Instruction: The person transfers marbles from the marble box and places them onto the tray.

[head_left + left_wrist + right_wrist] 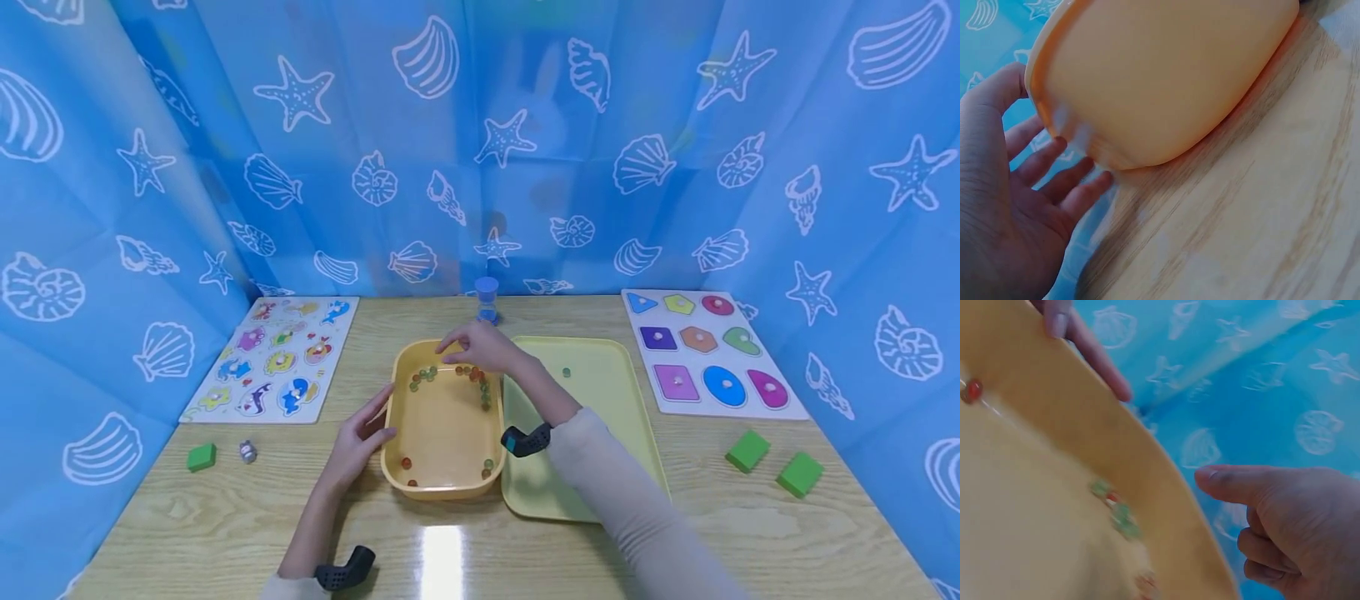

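If pressed hard, my spread left fingers (1088, 194) could tip the oblong orange plastic tub (442, 433) from its left edge; my right fingers' (1265, 550) hold is unclear.

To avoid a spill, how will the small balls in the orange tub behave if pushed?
The small balls look round, so they probably roll easily. They look glossy, so perhaps slippery. The orange tub has raised walls that should contain gentle rolling.

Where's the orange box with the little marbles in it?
In the head view, the orange box is just left of centre, between the left hand and the yellow tray.
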`<action>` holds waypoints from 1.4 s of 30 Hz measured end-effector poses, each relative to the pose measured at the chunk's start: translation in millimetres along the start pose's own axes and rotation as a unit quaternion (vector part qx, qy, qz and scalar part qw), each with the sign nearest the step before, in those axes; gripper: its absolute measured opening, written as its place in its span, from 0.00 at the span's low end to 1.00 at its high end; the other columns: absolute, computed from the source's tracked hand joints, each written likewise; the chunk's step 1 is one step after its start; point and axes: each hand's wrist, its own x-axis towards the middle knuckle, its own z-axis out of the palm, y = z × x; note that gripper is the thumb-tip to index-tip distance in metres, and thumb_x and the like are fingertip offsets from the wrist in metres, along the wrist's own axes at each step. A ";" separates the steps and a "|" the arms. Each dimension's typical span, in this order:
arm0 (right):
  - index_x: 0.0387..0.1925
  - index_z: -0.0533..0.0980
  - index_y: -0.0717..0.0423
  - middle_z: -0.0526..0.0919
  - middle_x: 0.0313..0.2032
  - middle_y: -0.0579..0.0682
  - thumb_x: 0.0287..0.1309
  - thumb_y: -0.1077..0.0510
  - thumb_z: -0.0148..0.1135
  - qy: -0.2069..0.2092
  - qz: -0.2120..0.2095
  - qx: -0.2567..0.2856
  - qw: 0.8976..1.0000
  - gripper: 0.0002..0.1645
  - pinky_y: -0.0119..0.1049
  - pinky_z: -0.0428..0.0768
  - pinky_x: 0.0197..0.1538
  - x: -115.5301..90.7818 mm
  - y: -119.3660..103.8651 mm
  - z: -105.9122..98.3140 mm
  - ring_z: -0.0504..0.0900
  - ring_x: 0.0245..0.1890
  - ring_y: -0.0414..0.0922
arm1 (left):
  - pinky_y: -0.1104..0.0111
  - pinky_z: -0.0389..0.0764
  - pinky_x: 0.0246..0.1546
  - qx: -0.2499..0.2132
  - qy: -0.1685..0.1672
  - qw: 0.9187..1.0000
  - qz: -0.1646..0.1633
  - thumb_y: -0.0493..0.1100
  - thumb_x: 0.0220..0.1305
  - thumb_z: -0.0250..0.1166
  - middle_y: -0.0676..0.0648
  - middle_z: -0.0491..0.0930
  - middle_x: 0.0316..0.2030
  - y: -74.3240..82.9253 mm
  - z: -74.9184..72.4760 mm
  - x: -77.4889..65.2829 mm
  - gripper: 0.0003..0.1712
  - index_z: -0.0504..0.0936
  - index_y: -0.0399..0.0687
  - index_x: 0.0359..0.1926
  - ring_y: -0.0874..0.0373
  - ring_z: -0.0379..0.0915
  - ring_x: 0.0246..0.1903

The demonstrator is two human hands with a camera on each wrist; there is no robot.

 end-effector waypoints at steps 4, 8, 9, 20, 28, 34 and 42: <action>0.42 0.80 0.51 0.64 0.13 0.46 0.54 0.56 0.60 -0.044 -0.009 -0.016 0.999 0.12 0.28 0.59 0.19 18.2 -9.0 21.4 0.58 0.14 0.39 | 0.69 0.66 0.56 0.002 -0.012 0.999 -0.041 0.32 0.58 0.56 0.43 0.55 0.66 0.4 -1.5 -0.8 0.33 0.60 0.46 0.65 0.44 0.55 0.62; 0.41 0.81 0.50 0.80 0.28 0.46 0.52 0.57 0.62 -0.067 -0.022 -0.049 0.996 0.12 0.27 0.71 0.30 29.9 -12.0 41.6 0.73 0.26 0.40 | 0.65 0.72 0.51 -0.031 -0.020 0.996 -0.080 0.35 0.59 0.56 0.43 0.53 0.66 0.5 -3.3 -2.3 0.33 0.59 0.52 0.65 0.41 0.54 0.61; 0.41 0.80 0.49 0.82 0.34 0.44 0.52 0.57 0.62 -0.069 -0.021 -0.064 0.995 0.12 0.26 0.73 0.36 32.2 -11.6 46.3 0.75 0.31 0.39 | 0.65 0.73 0.50 -0.039 -0.023 0.995 -0.084 0.35 0.59 0.56 0.42 0.52 0.67 0.4 -3.6 -2.5 0.34 0.59 0.52 0.66 0.40 0.54 0.61; 0.37 0.81 0.46 0.82 0.36 0.38 0.48 0.54 0.66 -0.075 0.017 -0.136 0.988 0.11 0.27 0.75 0.47 41.4 -6.8 67.6 0.78 0.41 0.38 | 0.63 0.73 0.51 -0.085 -0.042 0.990 -0.102 0.31 0.61 0.53 0.43 0.48 0.68 6.0 -4.3 -3.5 0.34 0.56 0.50 0.67 0.39 0.52 0.62; 0.34 0.81 0.49 0.82 0.34 0.41 0.51 0.53 0.63 -0.053 0.006 -0.070 0.996 0.08 0.27 0.74 0.37 30.4 -7.8 50.5 0.76 0.32 0.38 | 0.60 0.71 0.52 -0.094 -0.052 0.989 -0.100 0.28 0.61 0.50 0.43 0.46 0.68 22.8 -2.4 -4.7 0.34 0.52 0.42 0.67 0.37 0.50 0.62; 0.36 0.80 0.47 0.60 0.12 0.43 0.52 0.49 0.61 0.022 0.009 -0.014 1.000 0.11 0.30 0.55 0.19 -5.5 0.6 -1.1 0.55 0.14 0.40 | 0.64 0.72 0.52 -0.076 -0.044 0.988 -0.129 0.33 0.59 0.55 0.41 0.48 0.67 12.0 -4.0 -4.7 0.35 0.56 0.55 0.67 0.39 0.50 0.63; 0.35 0.81 0.47 0.57 0.11 0.43 0.52 0.50 0.62 0.080 0.079 -0.050 0.992 0.10 0.31 0.55 0.18 -83.6 65.7 -41.3 0.54 0.13 0.40 | 0.63 0.75 0.48 -0.107 -0.068 0.976 -0.178 0.40 0.59 0.59 0.45 0.44 0.68 3.1 -11.5 -4.4 0.37 0.56 0.67 0.66 0.43 0.45 0.65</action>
